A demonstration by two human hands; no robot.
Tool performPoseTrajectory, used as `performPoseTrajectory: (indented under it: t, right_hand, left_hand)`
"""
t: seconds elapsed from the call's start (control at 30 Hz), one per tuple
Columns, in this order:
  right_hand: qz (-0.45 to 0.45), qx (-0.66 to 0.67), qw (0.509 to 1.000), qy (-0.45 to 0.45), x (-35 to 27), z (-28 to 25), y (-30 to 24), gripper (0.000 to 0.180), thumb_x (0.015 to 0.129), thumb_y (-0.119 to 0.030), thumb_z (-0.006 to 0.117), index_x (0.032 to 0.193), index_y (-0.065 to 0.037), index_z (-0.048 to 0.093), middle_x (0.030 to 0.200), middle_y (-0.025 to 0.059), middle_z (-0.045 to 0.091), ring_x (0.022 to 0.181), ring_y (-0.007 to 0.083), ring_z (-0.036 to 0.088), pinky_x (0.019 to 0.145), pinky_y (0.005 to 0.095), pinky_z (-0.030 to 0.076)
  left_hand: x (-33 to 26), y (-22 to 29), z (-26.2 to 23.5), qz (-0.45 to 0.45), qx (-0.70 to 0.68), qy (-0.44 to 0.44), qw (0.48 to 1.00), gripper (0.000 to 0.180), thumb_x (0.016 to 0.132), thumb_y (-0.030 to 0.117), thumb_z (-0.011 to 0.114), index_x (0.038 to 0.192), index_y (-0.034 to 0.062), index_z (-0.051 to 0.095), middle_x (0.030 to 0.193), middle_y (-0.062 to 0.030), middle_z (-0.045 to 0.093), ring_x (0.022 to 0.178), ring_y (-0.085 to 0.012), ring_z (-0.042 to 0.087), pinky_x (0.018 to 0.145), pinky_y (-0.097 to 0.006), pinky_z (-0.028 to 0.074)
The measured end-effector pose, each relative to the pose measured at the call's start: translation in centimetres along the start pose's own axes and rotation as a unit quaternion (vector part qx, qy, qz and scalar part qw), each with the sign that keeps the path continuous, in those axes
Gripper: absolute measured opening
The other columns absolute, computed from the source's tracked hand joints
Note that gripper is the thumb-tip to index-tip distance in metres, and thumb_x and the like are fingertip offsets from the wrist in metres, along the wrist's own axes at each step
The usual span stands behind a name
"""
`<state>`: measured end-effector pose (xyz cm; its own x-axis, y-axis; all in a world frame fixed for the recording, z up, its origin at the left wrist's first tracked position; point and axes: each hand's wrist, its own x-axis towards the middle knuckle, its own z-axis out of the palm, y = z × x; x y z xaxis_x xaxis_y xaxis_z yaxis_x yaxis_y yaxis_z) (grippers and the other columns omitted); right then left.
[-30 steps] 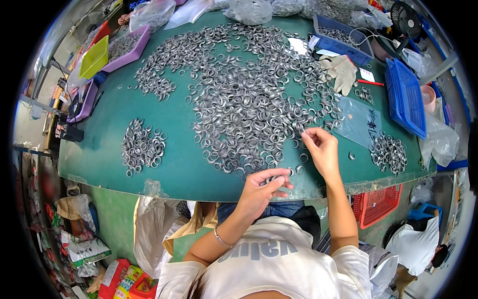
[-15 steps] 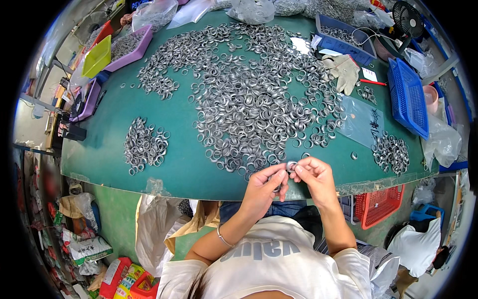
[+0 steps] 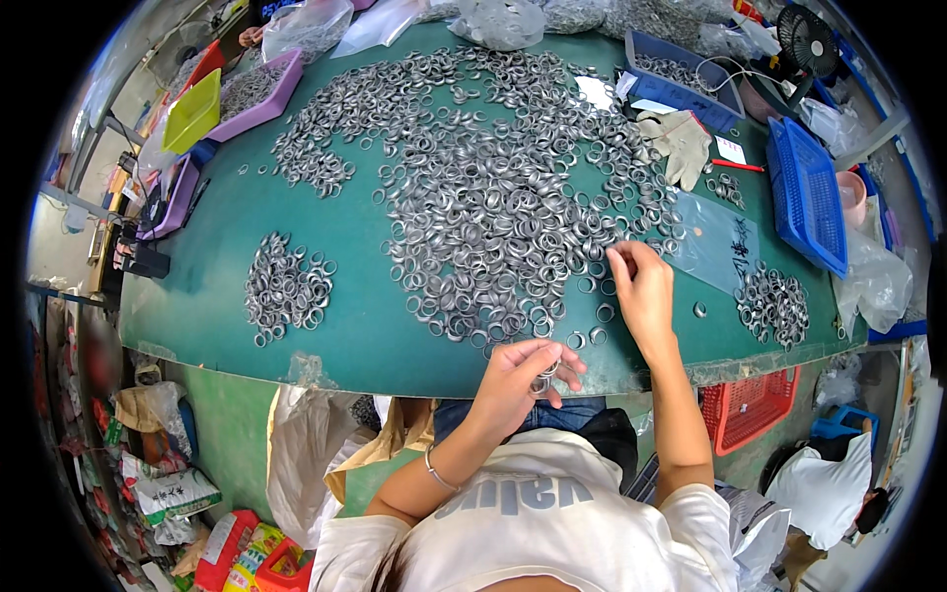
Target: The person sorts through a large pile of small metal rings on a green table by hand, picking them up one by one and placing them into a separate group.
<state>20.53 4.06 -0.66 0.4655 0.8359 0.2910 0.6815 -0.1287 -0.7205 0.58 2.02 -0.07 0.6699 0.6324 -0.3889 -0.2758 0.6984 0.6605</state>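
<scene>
A broad heap of grey metal rings covers the middle of the green table. Close to the front edge, my left hand is curled around a few metal rings, which show between its fingers. My right hand reaches to the right side of the heap, thumb and fingers drawn together at the rings. Whatever its fingertips hold is too small to make out. Between my hands, a few loose rings lie on the table. Smaller ring piles sit at the left and right.
A clear plastic bag and a pale work glove lie at the right, near a red pen. Blue baskets line the right edge. Purple and blue bins stand farther back, with a small fan.
My right hand has left the ring beside my left hand and moved up and right to the heap. My left hand has lowered slightly, still holding rings.
</scene>
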Motion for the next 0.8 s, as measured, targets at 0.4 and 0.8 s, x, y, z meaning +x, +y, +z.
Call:
performPoseTrajectory:
  t: [0.4,0.8]
  right_hand:
    - [0.209,0.466,0.831,-0.219,-4.1,-1.0,-0.8,0.012,0.088,-0.012,0.056,0.09,-0.001,0.06,0.076,0.0048,0.064,0.063,0.0072,0.054,0.058,0.0213,0.042]
    - [-0.167,0.123,0.972,-0.109,-6.7,-2.5,-4.7,0.01,0.076,0.002,0.061,0.086,0.0,0.063,0.073,0.008,0.061,0.066,0.0203,0.058,0.063,0.0286,0.046]
  left_hand:
    - [0.6,-0.6,-0.6,0.058,-0.054,0.036,0.996,0.026,0.087,0.011,0.057,0.111,-0.0001,0.058,0.089,-0.0056,0.062,0.072,-0.009,0.055,0.06,-0.023,0.048]
    - [0.6,-0.6,-0.4,0.054,-0.055,-0.008,0.997,0.03,0.09,0.015,0.054,0.114,-0.0031,0.055,0.088,-0.0059,0.06,0.074,-0.0112,0.055,0.06,-0.023,0.048]
